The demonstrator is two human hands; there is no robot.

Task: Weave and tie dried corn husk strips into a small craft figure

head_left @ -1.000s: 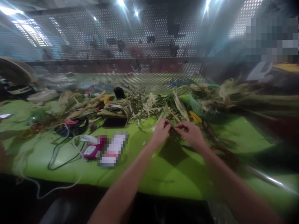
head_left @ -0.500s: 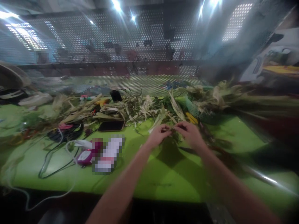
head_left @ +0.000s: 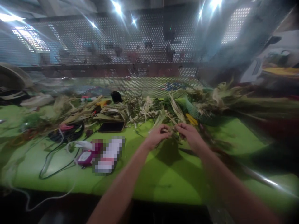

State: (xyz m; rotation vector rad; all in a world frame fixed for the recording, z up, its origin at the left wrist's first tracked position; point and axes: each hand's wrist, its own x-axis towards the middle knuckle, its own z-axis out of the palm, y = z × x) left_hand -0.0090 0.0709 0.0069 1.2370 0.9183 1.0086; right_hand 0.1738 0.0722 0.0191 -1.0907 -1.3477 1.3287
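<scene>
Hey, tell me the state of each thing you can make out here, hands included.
Left hand: pinching small plant pieces.
Right hand: fingertips closed on plant pieces.
Phone: lying flat, screen dark.
Purple device: small red light lit.
Green basket: holding dried husks, some sticking out past its rim.
Overhead lights: on.

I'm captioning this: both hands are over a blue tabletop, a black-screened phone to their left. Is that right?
Wrong colour: the head view shows a green tabletop. The left hand and right hand are over it, the phone to their left.
</scene>
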